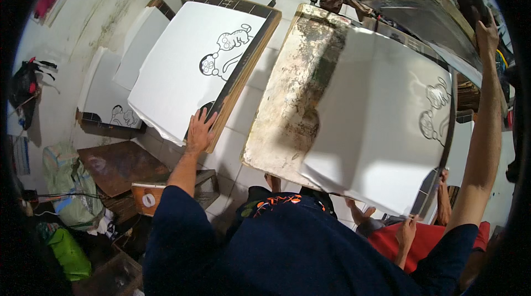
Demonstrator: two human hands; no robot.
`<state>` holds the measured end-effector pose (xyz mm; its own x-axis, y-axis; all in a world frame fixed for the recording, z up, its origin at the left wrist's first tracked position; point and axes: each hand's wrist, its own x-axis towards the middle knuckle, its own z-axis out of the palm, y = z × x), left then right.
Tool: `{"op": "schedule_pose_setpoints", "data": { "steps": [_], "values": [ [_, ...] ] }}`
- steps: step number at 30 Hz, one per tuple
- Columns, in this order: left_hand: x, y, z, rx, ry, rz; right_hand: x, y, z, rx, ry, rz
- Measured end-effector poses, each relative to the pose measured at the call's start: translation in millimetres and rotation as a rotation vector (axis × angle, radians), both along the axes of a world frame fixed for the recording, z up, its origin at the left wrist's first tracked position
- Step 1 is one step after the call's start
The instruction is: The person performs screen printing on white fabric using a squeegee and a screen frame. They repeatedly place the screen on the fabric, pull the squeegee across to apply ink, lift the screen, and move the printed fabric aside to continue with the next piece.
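My left hand (200, 131) lies with fingers spread on the near corner of a wooden board (243, 72). A white cloth-like sheet (166, 69) with black cartoon outlines covers most of that board. On my right, my raised arm ends in my right hand (488, 36), closed round the dark edge of a tilted, framed screen (423, 5). Below the screen is a worn, stained table (282, 97). Across its right part spreads another white sheet (376, 108), partly shadowed, with similar outlines near its right edge.
A co-worker in red (390, 240) is at the lower right, one hand (406, 232) at the near corner of the right-hand sheet. More printed sheets on boards (113, 94) lean at the left. Bags (69, 185) and a wooden box (148, 199) stand lower left.
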<state>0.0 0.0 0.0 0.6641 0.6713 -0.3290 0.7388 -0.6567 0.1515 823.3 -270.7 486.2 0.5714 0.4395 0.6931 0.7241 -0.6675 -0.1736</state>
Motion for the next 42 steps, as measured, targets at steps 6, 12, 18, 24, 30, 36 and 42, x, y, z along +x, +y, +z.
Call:
{"op": "schedule_pose_setpoints", "data": {
  "steps": [6,12,18,24,30,36,42],
  "values": [
    [76.9,-8.6,52.6,-0.017,0.134,-0.146,-3.5,8.0,-14.1,0.031,-0.071,-0.153],
    [250.3,-56.7,69.5,-0.082,-0.093,-0.224,-31.9,-2.0,-30.1,0.074,-0.059,-0.039],
    [325.7,-278.4,94.6,-0.043,-0.085,-0.576,-19.0,-1.6,-34.2,0.069,-0.111,-0.063],
    [210.0,-240.1,1.7,-0.521,-0.912,-0.449,-31.4,9.7,-19.5,0.105,-0.140,-0.030],
    [9.9,-61.4,-20.0,0.047,-0.400,0.659,-93.5,18.4,-11.1,0.193,-0.151,-0.081],
    [46.2,-73.8,0.7,-0.127,-0.575,0.593,-105.7,27.1,4.8,0.212,-0.013,-0.049],
    [96.8,-103.0,32.7,-0.180,-0.410,0.439,-103.3,32.8,9.4,0.168,-0.022,-0.035]
  ]
}}
